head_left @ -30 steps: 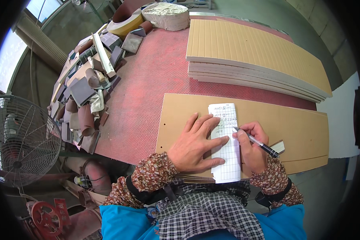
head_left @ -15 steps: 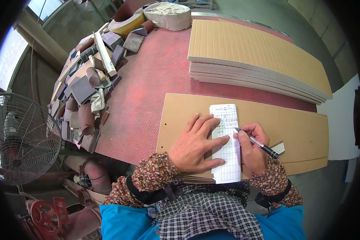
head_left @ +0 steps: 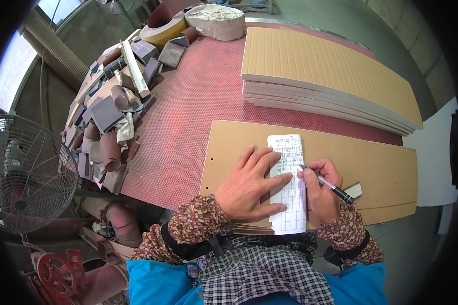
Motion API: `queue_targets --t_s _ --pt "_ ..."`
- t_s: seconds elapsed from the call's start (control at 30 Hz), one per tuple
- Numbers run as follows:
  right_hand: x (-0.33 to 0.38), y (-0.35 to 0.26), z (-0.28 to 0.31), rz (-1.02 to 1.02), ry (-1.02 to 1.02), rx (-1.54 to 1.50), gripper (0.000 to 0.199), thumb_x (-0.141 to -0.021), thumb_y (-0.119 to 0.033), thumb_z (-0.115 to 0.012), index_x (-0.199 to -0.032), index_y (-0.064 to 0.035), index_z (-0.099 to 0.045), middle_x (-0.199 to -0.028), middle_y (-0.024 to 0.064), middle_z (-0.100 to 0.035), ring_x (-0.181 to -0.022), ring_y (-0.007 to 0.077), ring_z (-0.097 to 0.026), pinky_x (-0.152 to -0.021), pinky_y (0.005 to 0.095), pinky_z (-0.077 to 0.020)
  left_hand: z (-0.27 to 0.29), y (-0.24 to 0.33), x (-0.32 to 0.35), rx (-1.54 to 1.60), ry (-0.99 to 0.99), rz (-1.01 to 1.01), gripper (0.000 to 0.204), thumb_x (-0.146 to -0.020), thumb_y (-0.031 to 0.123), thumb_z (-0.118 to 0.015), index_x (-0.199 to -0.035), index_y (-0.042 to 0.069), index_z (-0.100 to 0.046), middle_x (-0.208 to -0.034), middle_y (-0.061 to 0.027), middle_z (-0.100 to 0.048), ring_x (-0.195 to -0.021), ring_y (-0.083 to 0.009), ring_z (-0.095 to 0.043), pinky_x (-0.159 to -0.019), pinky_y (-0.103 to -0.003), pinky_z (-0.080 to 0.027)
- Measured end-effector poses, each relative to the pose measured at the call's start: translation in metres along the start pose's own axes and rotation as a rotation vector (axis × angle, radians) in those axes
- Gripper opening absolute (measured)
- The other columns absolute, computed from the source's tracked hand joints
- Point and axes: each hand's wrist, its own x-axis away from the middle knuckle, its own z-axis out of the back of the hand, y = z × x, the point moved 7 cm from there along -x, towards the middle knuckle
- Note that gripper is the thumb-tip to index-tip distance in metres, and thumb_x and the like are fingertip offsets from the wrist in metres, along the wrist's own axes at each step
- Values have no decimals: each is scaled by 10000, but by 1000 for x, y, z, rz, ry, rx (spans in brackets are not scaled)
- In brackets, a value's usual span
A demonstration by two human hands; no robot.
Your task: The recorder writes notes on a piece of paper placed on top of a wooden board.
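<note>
Little has moved except the pen (head_left: 343,194), slightly, pinched in the right hand (head_left: 321,197). The left hand (head_left: 252,185) lies spread, steadying the paper (head_left: 294,199) on the brown board (head_left: 366,165); upper rows carry writing, lower rows look blank.

- A red worktable (head_left: 198,91) with a mesh-textured top takes up the middle of the room.
- Left of the worktable, bright daylight fills a large window (head_left: 10,71); a smaller window (head_left: 58,9) shows past its far-left corner.
- A ribbed duct (head_left: 56,48) runs along the dark grey wall (head_left: 94,38) left of the worktable.
- A wire-caged fan (head_left: 28,173) stands left of the worktable, above a red spoked handwheel (head_left: 56,274).
- Smooth grey-green floor (head_left: 310,12) lies beyond the worktable; a jointed grey wall (head_left: 412,35) shows past its far-right corner.
</note>
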Motion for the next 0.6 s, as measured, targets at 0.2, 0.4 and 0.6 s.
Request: queue_targets --t_s 0.2,0.4,0.6 --pt "-1 1 -1 8 -9 12 158 -962 -98 -629 -1018 40 -577 -895 65 -662 -816 92 -604 -728 247 -507 1 0 1 5 10 -7 604 -862 547 -680 -1341 185 -615 -1410 -234 -448 -1384 -430 -366 -1171 -615 -211" --pt "-1 0 -1 4 -14 -2 143 -962 -81 -620 -1020 42 -574 -909 71 -661 -826 94 -608 -734 249 -510 1 0 1 13 17 -10 601 -857 541 -686 -1335 182 -618 -1405 -234 -450 -1379 -429 -369 -1169 -618 -210" --pt "-1 -1 -2 -19 -45 24 127 -986 -75 -573 -1042 33 -537 -935 95 -669 -883 116 -647 -773 258 -527 0 0 2 13 31 -11 590 -856 535 -685 -1322 179 -622 -1401 -238 -451 -1374 -427 -370 -1162 -624 -213"
